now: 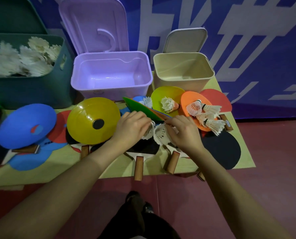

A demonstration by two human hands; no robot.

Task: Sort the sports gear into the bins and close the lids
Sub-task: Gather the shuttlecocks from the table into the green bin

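Shuttlecocks (158, 134) gripped between curled left hand (132, 125) and right hand (181, 131).

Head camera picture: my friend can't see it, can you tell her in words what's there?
Two bare hands, the left hand and right hand, each grip white shuttlecocks over a table piled with paddles and coloured discs. Behind stand three open bins: a green bin already holding shuttlecocks, an empty purple bin and an empty beige bin.
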